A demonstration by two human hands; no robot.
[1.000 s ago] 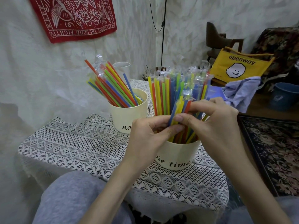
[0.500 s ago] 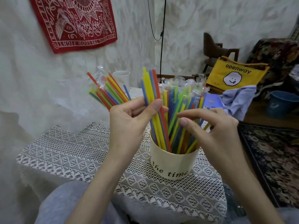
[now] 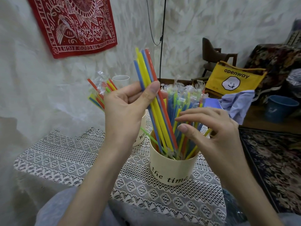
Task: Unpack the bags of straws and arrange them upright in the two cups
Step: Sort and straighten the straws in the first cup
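Two cups: near cup (image 3: 172, 167) stuffed with straws, far cup (image 3: 139, 136) mostly hidden behind the left hand.
Left hand (image 3: 128, 110): pinching a loose bundle of straws (image 3: 156, 101), lower ends in the near cup.
Right hand (image 3: 210, 128): fingers relaxed, resting on the wrapped straws (image 3: 184, 98).
Risk: the bundle could fan out and spill on the desk (image 3: 65, 162), or lever the cup over.
Also: one green straw (image 3: 148, 135) is already poking out sideways.

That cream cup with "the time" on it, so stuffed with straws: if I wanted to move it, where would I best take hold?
Probably low on the cream cup, around its bare side wall. It stands upright on the lace cloth, and straws bristle from the top, so the rim offers no grip. Come from the near side, level with the table; the left hand and right hand crowd the space above.
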